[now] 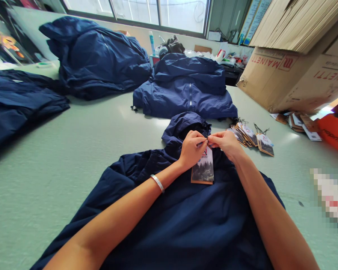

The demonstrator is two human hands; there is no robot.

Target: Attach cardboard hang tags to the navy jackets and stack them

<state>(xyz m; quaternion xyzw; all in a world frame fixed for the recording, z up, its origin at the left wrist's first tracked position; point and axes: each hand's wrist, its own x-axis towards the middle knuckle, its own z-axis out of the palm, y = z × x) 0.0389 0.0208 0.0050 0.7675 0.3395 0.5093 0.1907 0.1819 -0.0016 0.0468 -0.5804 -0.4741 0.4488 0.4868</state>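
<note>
Left hand (192, 147) and right hand (224, 143) pinch the tag (203, 170) at its twelve o'clock end, seemingly fastening it to the jacket (180, 225); next likely needs a snug tug.

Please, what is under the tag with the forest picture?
Under the tag, a brown layer shows along the bottom edge; the navy jacket lies beneath. The rest of that layer and the cloth directly below are covered.

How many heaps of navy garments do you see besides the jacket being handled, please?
3: the left-edge heap, the back-left heap and the back-centre heap; others could be hidden behind these.
</note>
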